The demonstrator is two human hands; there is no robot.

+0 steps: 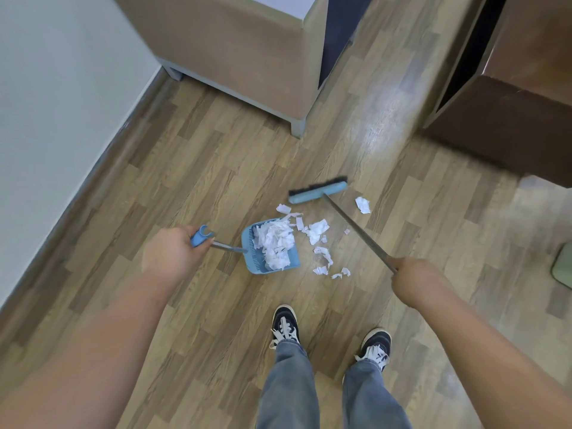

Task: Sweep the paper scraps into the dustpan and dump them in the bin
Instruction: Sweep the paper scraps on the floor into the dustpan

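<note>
A blue dustpan (257,264) rests on the wooden floor, filled with a heap of white paper scraps (275,246). My left hand (173,252) grips its blue-tipped handle. More paper scraps (318,232) lie loose on the floor just right of the pan's mouth, and one crumpled piece (362,204) lies farther right. A broom with a blue head (318,190) and black bristles stands beyond the scraps. Its long handle runs back to my right hand (411,277), which is closed around it.
A brown cabinet on grey legs (247,57) stands at the back, and a dark wooden unit (510,119) at the right. A white wall and skirting run along the left. My two feet in dark sneakers (286,325) stand near the bottom. A green object (565,270) sits at the right edge.
</note>
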